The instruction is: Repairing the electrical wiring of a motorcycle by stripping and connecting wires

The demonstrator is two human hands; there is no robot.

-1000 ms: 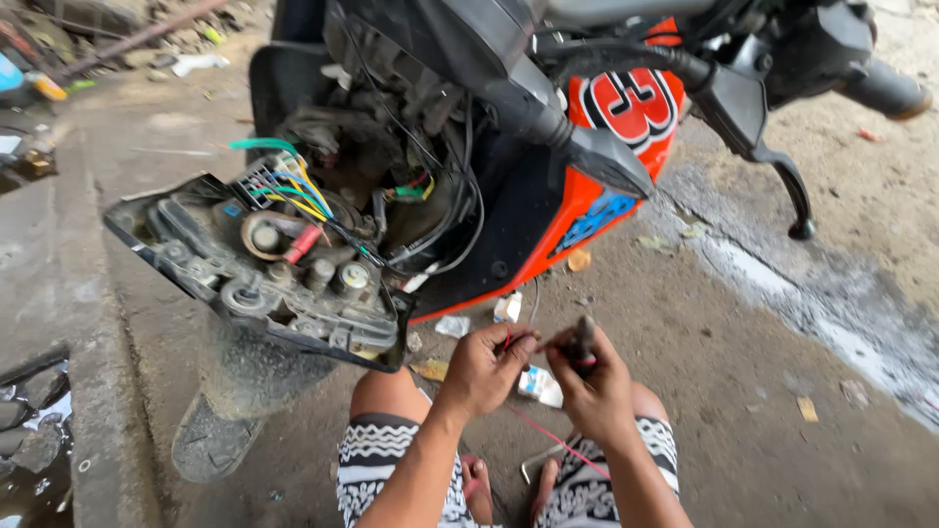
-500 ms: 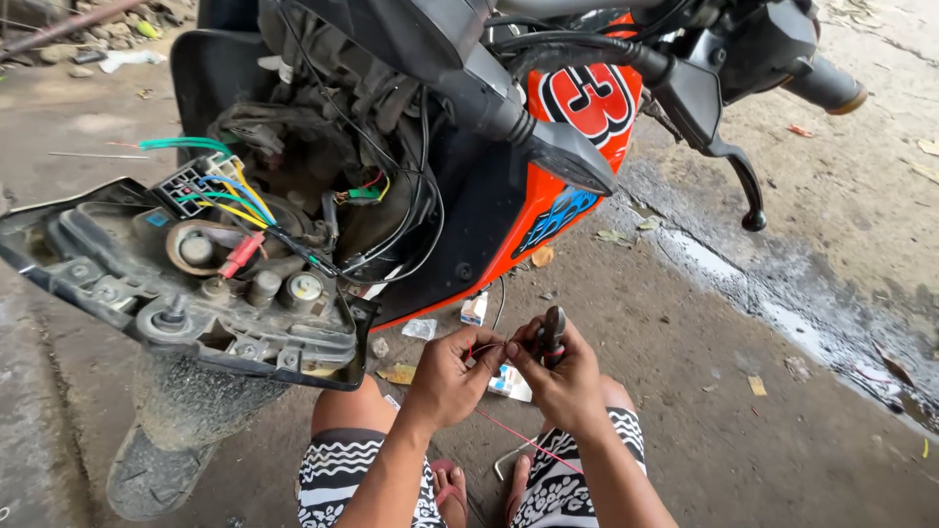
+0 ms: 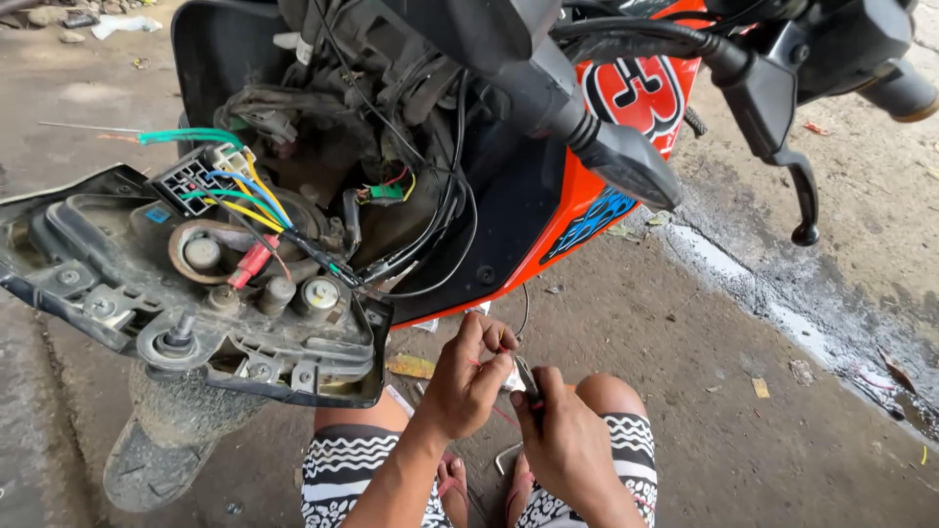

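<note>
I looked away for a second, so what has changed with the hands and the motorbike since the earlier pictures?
The view drew closer and shifted, so the motorbike's opened headlight housing sits lower and left. The left hand went on pinching a thin red wire, and the right hand kept its small dark tool at it. Both hands stayed together above the knees; nothing was let go.

The small dark metal tool (image 3: 525, 376) is mostly covered by the right hand (image 3: 565, 440), so its kind cannot be told. The thin red wire (image 3: 504, 418) disappears behind the left hand (image 3: 468, 376). The orange-and-black motorcycle fairing (image 3: 626, 108) is cut off at the far edge (the handlebar too), and the muddy front tyre (image 3: 161, 440) is partly hidden by the hanging black plastic headlight housing (image 3: 196, 303).
</note>
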